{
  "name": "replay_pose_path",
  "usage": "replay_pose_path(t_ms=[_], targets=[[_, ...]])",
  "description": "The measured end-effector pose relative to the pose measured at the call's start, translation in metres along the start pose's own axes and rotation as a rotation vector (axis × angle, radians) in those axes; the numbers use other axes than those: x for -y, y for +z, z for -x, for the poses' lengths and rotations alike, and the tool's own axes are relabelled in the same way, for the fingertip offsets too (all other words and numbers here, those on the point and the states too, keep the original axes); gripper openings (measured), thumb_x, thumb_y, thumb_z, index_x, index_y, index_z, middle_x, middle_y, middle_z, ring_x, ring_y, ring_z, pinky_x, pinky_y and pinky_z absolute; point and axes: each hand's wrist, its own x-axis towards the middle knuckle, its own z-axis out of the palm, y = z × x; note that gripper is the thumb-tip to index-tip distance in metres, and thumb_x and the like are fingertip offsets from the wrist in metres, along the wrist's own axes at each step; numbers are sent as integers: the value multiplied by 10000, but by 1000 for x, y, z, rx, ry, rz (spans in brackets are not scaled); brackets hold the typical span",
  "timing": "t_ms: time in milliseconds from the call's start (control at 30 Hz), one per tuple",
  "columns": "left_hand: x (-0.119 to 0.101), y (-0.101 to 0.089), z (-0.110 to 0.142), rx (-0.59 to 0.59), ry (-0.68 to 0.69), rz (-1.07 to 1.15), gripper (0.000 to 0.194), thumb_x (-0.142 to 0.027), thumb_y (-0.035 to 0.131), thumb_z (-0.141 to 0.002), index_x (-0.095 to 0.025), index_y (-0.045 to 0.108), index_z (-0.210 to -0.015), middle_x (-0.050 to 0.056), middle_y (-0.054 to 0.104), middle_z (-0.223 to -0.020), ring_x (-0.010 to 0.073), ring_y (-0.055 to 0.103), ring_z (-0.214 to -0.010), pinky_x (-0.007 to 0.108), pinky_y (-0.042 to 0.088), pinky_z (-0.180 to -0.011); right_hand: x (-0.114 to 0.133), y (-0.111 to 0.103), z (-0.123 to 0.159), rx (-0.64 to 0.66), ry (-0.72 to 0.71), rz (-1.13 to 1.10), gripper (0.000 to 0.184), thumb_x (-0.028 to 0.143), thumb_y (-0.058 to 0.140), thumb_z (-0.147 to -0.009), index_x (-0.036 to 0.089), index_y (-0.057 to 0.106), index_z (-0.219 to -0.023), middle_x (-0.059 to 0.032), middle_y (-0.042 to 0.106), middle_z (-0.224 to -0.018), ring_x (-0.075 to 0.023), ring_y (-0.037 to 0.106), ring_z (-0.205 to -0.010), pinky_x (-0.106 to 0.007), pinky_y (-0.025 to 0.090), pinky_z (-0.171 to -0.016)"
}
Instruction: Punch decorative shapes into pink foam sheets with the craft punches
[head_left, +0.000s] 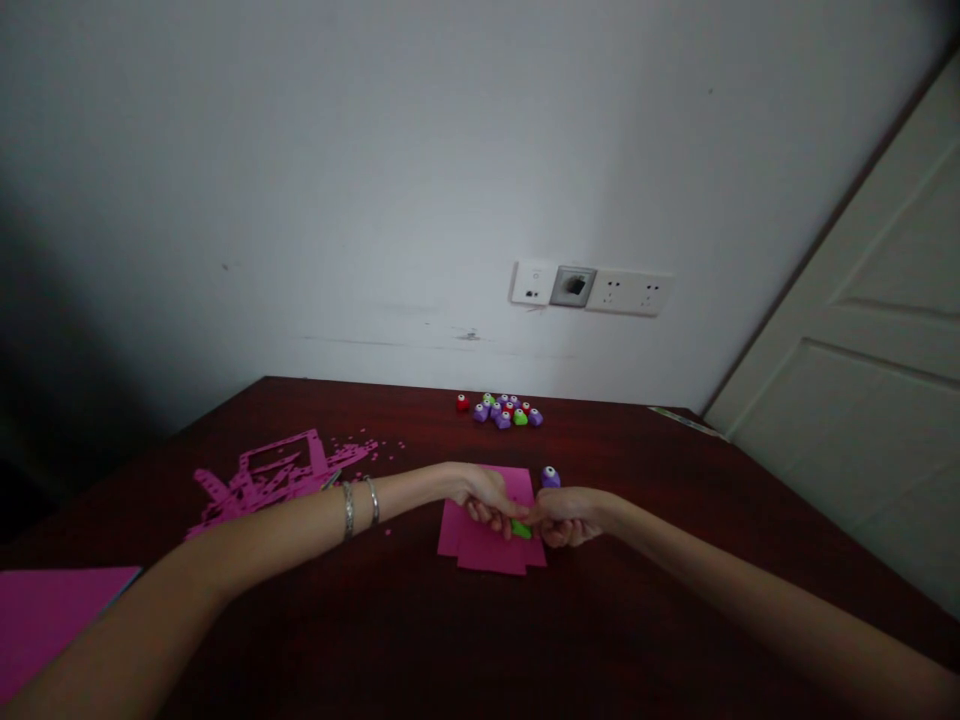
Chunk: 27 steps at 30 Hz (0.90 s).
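My left hand (486, 497) and my right hand (564, 516) meet over a small stack of pink paper sheets (489, 548) in the middle of the dark wooden table (420, 620). Both hands are closed around a small green craft punch (521, 530), of which only a bit shows between the fingers. Two silver bangles (360, 504) ring my left wrist. A purple punch (550, 477) stands just behind my right hand.
Several red, purple and green punches (504, 409) cluster near the wall. Pink paper scraps and cut strips (271, 474) litter the left side. More pink sheets (52, 612) lie at the near left edge. Wall sockets (592, 288) and a white door (870, 380) stand behind.
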Motion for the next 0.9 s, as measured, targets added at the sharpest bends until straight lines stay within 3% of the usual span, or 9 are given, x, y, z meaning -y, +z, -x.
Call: replay_pose_path(t_ms=[200,533,800,900], targets=[[4,-3,-5,7,-79,107,464,-637,620,-625,-177,673,-599,20,481,-560,26,194,-357,188,128,-329,1,-1,1,41,-5,5,378,270,348,-899,181,356,-532,96,283,-363,-9,159,-268,-110,117,-270],[3,-8,-7,85,-46,41,489,-674,634,-567,-187,679,-553,24,473,-546,23,175,-369,181,130,-317,2,-2,-1,51,-52,-19,288,291,345,-907,186,434,-655,108,267,-381,-20,153,-273,-113,114,-286],[4,-4,-4,46,20,15,495,-677,570,-641,-190,650,-592,14,459,-523,43,202,-364,206,146,-340,4,3,3,-18,-55,33,355,389,414,-882,190,374,-591,111,257,-369,-8,141,-275,-115,100,-284],[0,3,1,-31,-3,-7,536,-703,574,-610,-170,626,-589,14,475,-527,45,239,-371,214,156,-364,2,7,4,-69,-79,61,351,370,397,-885,194,364,-584,109,257,-362,-13,148,-274,-122,108,-285]])
